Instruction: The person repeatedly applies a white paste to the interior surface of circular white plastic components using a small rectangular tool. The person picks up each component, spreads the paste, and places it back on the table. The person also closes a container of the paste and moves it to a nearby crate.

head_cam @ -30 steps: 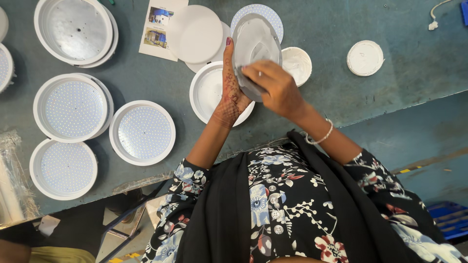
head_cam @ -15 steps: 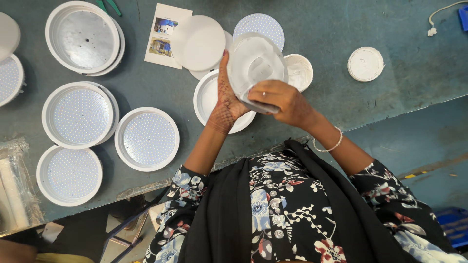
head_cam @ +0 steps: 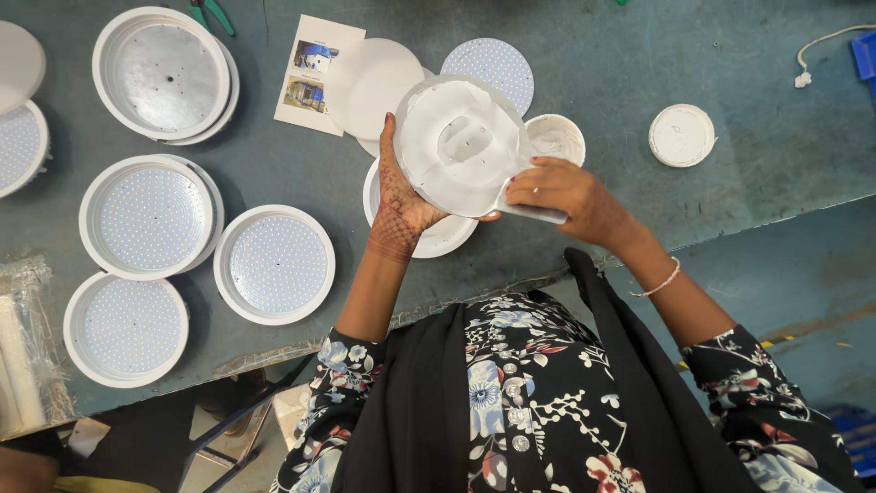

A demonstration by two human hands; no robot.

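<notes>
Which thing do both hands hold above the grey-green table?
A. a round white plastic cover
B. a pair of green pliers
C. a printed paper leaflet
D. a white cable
A: the left hand and the right hand grip the round white plastic cover at its edges, above the table.

White rectangular leaflet (head_cam: pixel 318 75) with two small colour pictures, flat on the table (head_cam: pixel 639 55), upper centre.

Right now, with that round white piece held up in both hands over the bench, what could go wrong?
1. The white round piece is gripped only at its edges by the left hand and right hand; it could slip.
2. If it drops, it would likely land on the white dish or small cup below.
3. The thin white discs beside it could get knocked.
</notes>
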